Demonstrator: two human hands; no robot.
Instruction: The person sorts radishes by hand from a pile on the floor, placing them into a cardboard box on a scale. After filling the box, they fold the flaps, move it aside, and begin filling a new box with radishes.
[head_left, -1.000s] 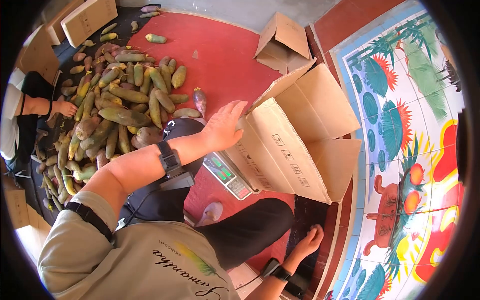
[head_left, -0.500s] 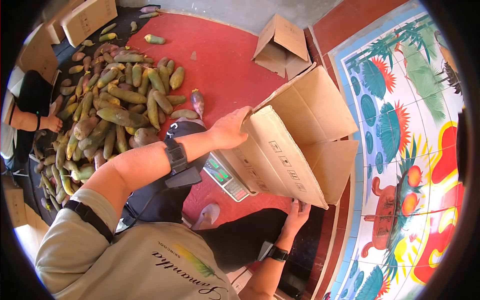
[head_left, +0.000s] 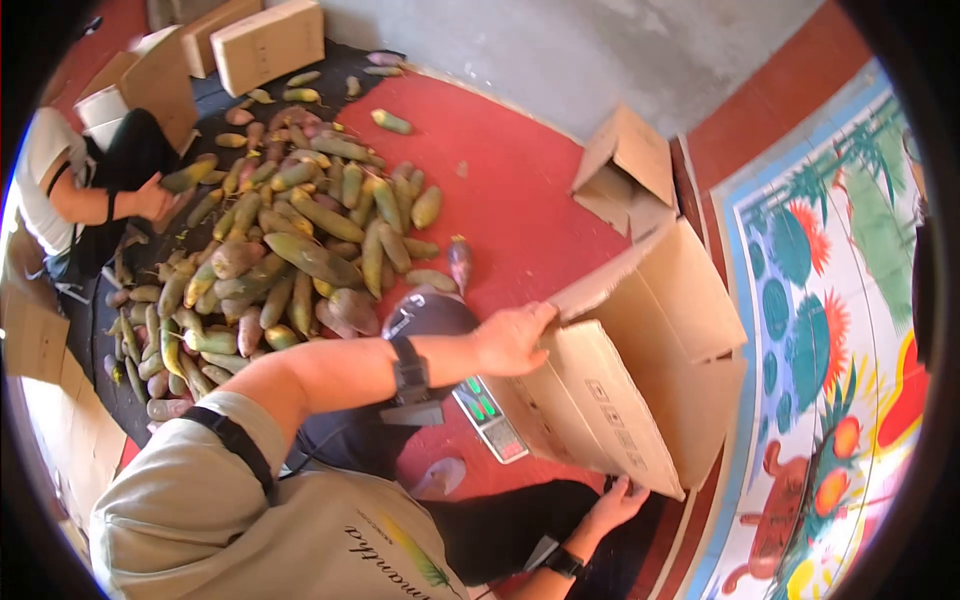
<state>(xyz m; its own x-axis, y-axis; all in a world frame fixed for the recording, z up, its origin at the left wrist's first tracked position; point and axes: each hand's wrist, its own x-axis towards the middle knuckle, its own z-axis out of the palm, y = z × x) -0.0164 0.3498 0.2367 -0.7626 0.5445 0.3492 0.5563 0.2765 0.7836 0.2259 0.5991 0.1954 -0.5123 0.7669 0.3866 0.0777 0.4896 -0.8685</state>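
Note:
An open cardboard box sits over a digital scale, whose lit display and keypad stick out at the box's left side. My left hand grips the box at its upper left corner, fingers over the edge. At the lower corner of the printed flap, my right hand holds the cardboard between thumb and fingers. The box's mouth faces up and to the right, and the part of its inside that shows is bare. The rest of the scale is hidden under it.
A large heap of long green and purplish radish-like roots lies on dark sheeting to the left. Behind it, another person holds one root. A second open carton stands by the wall, near a painted tile panel.
The view has swung, so the scene sits lower and farther right. Both my hands stay on the box. The other person's hand has come up from the heap holding a root.

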